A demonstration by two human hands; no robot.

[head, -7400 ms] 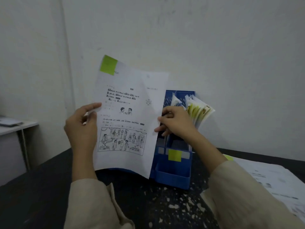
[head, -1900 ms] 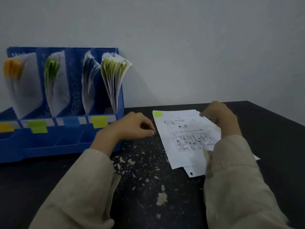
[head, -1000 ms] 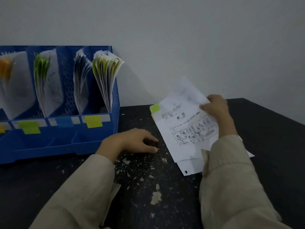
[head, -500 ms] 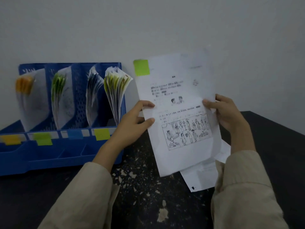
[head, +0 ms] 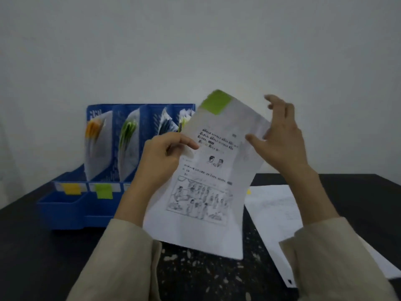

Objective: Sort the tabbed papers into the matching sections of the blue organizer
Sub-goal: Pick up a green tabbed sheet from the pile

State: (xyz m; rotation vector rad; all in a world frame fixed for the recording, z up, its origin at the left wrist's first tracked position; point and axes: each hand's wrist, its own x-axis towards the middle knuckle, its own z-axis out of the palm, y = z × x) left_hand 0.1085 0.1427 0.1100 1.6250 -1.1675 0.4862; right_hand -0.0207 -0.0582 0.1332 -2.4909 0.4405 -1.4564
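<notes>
Sheet (head: 204, 187) now tilted toward blue organizer (head: 71, 205); right hand (head: 280, 144) fingers spread, letting go. Left hand (head: 160, 161) pinches left edge, sheet aloft right of organizer. Step: carrying green-tabbed paper; next needs matching green-labelled section (head: 128, 144)
</notes>
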